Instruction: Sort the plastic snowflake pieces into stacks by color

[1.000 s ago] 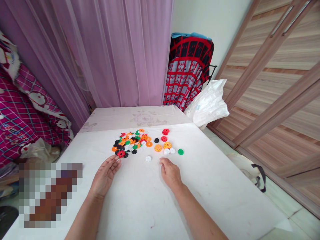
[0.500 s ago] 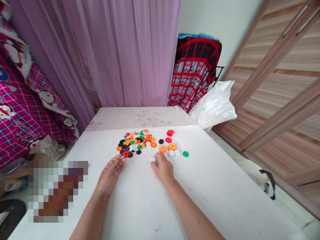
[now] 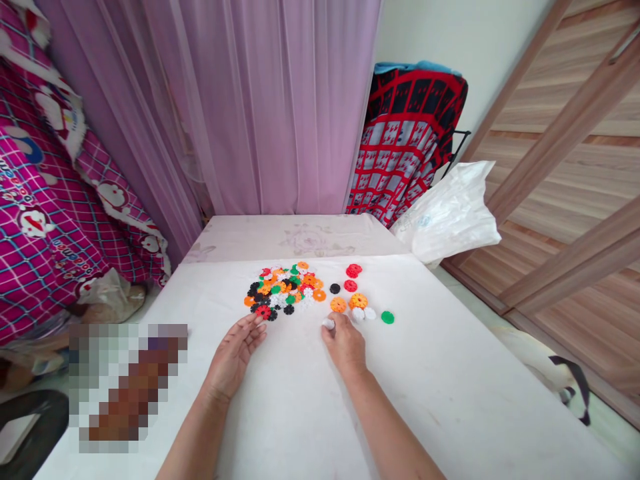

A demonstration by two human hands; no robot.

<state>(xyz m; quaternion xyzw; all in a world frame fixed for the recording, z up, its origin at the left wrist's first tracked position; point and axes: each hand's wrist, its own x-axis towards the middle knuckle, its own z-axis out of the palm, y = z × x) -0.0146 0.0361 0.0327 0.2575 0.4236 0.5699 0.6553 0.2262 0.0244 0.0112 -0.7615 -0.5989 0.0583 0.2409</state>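
Note:
A pile of notched plastic discs (image 3: 285, 287) in red, orange, green, black and white lies on the white-covered table (image 3: 300, 413). My left hand (image 3: 237, 353) rests palm up at the pile's near left edge, fingers apart, its tips beside a red disc (image 3: 263, 312). My right hand (image 3: 346, 341) pinches a white disc (image 3: 329, 324) between thumb and fingers, to the right of the pile. Beyond it are orange discs (image 3: 339, 305), two white discs (image 3: 369, 313), a black disc (image 3: 335, 289), red discs (image 3: 354, 271) and a green disc (image 3: 387, 317).
A white plastic bag (image 3: 450, 213) hangs at the table's far right corner. Behind the table hangs a purple curtain (image 3: 280, 107). A pixelated patch (image 3: 135, 387) covers something on the left side. A wooden wardrobe (image 3: 565, 200) stands at the right.
The whole view has shifted, so the table and discs appear farther right. My right hand has moved slightly right relative to the pile, still holding the white disc. My left hand has stayed by the pile.

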